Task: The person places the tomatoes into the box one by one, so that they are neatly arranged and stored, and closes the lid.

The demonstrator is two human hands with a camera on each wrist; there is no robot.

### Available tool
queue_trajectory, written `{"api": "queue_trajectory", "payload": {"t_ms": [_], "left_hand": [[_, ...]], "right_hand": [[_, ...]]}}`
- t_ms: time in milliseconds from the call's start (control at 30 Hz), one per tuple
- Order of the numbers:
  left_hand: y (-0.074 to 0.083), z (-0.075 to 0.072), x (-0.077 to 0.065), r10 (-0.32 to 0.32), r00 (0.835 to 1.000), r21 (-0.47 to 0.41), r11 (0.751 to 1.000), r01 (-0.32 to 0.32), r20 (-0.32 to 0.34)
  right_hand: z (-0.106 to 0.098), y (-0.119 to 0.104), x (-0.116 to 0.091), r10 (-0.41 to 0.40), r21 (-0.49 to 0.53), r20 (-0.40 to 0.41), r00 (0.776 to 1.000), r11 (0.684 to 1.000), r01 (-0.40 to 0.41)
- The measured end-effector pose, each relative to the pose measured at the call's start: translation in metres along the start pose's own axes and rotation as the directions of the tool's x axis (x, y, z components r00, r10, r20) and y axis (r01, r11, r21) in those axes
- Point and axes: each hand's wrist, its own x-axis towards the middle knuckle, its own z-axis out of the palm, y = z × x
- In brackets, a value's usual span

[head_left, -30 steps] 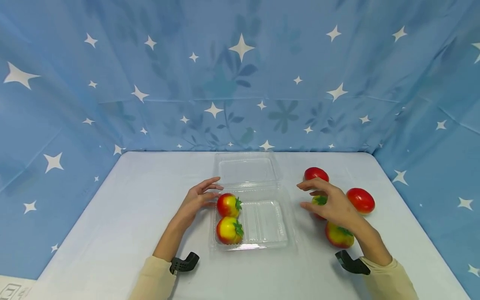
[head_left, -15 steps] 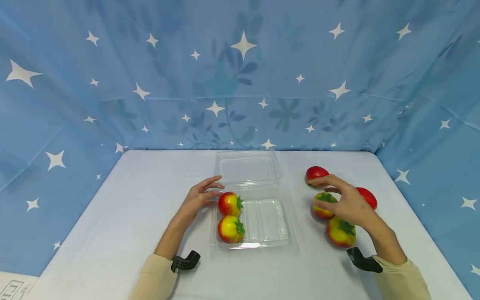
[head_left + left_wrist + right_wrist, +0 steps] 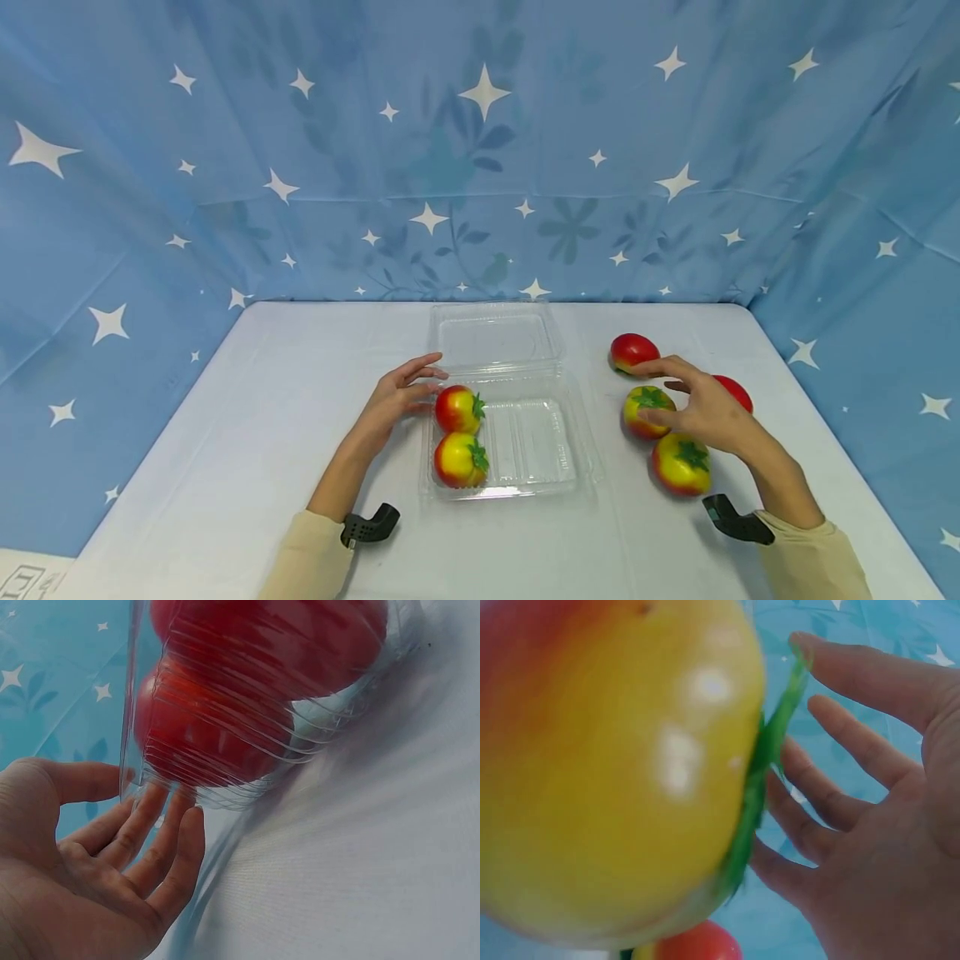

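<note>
In the head view, my left hand (image 3: pixel 395 397) is at the left rim of a clear plastic clamshell box (image 3: pixel 528 446). In the left wrist view its fingertips (image 3: pixel 187 817) touch the box's ribbed wall, fingers loosely extended. Two red-and-yellow toy fruits with green leafy tops, a rear one (image 3: pixel 457 408) and a front one (image 3: pixel 459 461), stand along the box's left side. My right hand (image 3: pixel 708 410) hovers, fingers spread, over a similar fruit (image 3: pixel 647 402), with the thumb in front of it. Whether it touches is unclear. Another such fruit (image 3: pixel 681 464) sits nearer, large in the right wrist view.
The box's lid (image 3: pixel 493 337) lies folded back behind it. A red fruit (image 3: pixel 634 352) lies behind the right hand's fingers, and another red one (image 3: pixel 735 392) is partly hidden by that hand. White cloth (image 3: pixel 300 350) covers the table; a blue starry curtain (image 3: pixel 337 167) surrounds it.
My right hand has shifted to the right and slightly down, uncovering more of the fruit under it and covering part of the far-right red one. The left hand stays at the box.
</note>
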Motion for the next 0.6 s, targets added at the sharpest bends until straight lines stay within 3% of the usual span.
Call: {"api": "queue_trajectory", "payload": {"t_ms": [233, 367, 600], "left_hand": [[-0.0025, 0.0002, -0.0007, -0.001, 1.0, -0.001, 1.0, 0.001, -0.002], [-0.0029, -0.0006, -0.0015, 0.006, 1.0, -0.003, 1.0, -0.006, -0.006], [-0.0017, -0.0007, -0.0014, -0.008, 1.0, -0.008, 1.0, 0.008, 0.002]], "right_hand": [[0.0022, 0.0071, 0.0005, 0.053, 0.007, 0.103, 0.993, 0.999, -0.054], [0.0046, 0.0094, 0.0022, 0.041, 0.015, 0.129, 0.991, 0.999, -0.044], [0.0061, 0.0111, -0.0014, 0.097, 0.016, 0.159, 0.983, 0.995, -0.1]]}}
